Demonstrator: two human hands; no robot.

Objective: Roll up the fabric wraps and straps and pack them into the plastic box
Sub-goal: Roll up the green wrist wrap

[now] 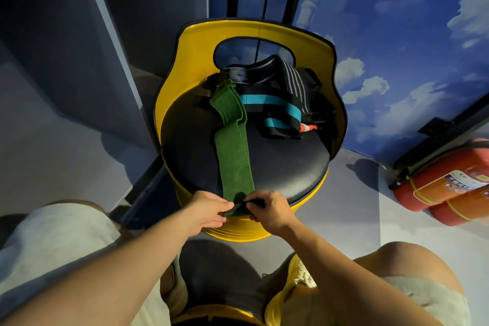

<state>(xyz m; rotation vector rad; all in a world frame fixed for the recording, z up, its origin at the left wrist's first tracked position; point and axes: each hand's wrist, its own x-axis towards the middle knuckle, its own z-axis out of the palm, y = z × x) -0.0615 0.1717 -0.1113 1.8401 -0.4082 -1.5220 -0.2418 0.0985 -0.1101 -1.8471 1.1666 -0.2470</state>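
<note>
Two hands, the left hand [209, 210] and right hand [267, 210], pinch the near end of a green fabric wrap [234, 156] laid flat along a black seat [285, 167], apparently to start a tight roll; no plastic box is visible.

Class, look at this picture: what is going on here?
A person is starting to roll a green strap laid along a black seat of a yellow chair. Both hands, left and right, pinch its near end at the seat's edge. More straps lie piled at the back. No plastic box is visible.
</note>
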